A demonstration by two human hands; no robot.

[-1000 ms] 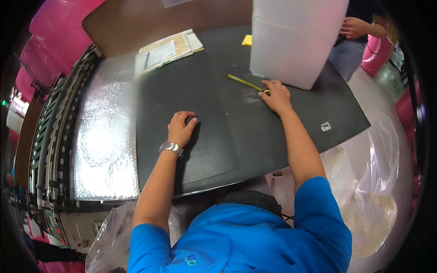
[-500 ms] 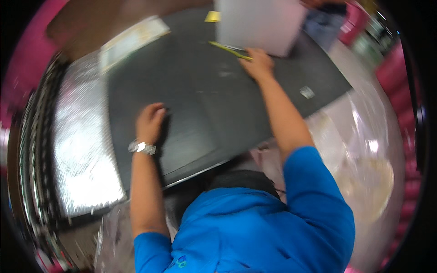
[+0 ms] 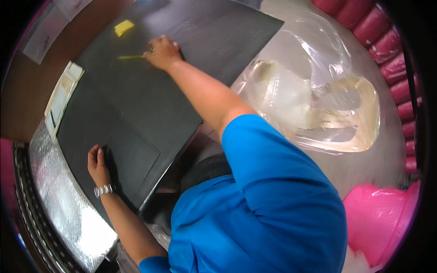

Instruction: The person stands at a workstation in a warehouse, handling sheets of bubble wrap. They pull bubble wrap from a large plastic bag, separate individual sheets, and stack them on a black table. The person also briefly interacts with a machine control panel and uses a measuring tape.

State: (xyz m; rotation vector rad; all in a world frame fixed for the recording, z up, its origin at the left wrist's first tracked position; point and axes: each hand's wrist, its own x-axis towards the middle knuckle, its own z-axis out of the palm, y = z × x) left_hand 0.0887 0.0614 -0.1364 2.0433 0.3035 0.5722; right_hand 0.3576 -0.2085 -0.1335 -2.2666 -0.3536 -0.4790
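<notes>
My right hand (image 3: 165, 53) reaches across the dark table (image 3: 136, 98), its fingers bent over one end of a thin yellow stick-like tool (image 3: 129, 57). The tool's free end points left, flat along the surface; its exact kind is not clear. A small yellow pad (image 3: 123, 27) sits beyond it. My left hand (image 3: 99, 166), with a metal watch (image 3: 104, 190) on the wrist, is at the table's near left part. Its fingers are loosely bent and slightly apart, with nothing seen in them.
A white paper or folder with a pen (image 3: 61, 101) lies at the left edge, beside silver bubble foil (image 3: 61, 191). Clear plastic wrap covers a cream chair-like piece (image 3: 364, 113) on the right. A pink plastic-covered object (image 3: 375, 218) stands at lower right, with pink rolls (image 3: 387, 50) above.
The view has swung to the right. The large white panel beside my right hand has left the picture. My right hand stays at the yellow tool; the chair-like piece shows more fully.
</notes>
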